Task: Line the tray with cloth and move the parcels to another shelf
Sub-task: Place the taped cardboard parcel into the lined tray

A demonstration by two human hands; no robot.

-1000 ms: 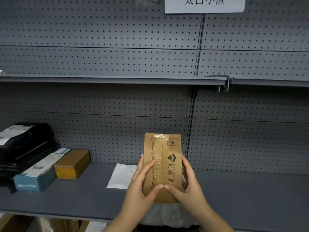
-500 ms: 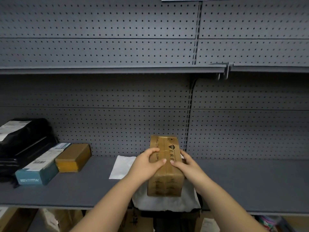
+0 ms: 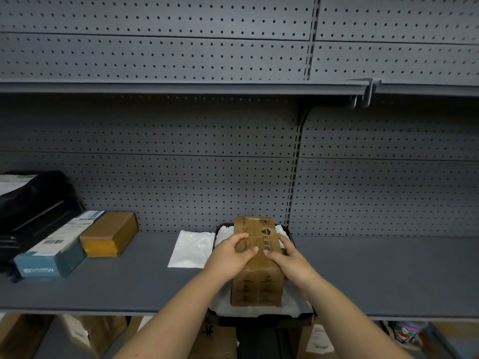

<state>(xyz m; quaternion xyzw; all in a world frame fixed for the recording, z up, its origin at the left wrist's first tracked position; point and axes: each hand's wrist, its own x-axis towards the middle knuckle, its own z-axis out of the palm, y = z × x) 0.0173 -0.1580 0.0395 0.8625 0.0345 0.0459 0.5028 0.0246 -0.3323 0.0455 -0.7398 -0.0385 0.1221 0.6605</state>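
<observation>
At the shelf's (image 3: 388, 275) left end lay black poly-bag parcels (image 3: 33, 203), a teal box (image 3: 51, 257) and a brown carton (image 3: 108, 234). A white sheet (image 3: 191, 248) lay flat beside the black tray (image 3: 261, 318) at the front edge, which was lined with white cloth (image 3: 295, 304). The left hand (image 3: 230, 257) gripped the taped cardboard box (image 3: 259, 281) standing in the tray, and the right hand (image 3: 287, 260) gripped its other side. Both hands' fingers curled over its top.

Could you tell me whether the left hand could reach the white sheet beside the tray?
Probably yes: the white sheet lies right beside the left hand with nothing between them, though that hand grips the box and would have to let go first.
</observation>
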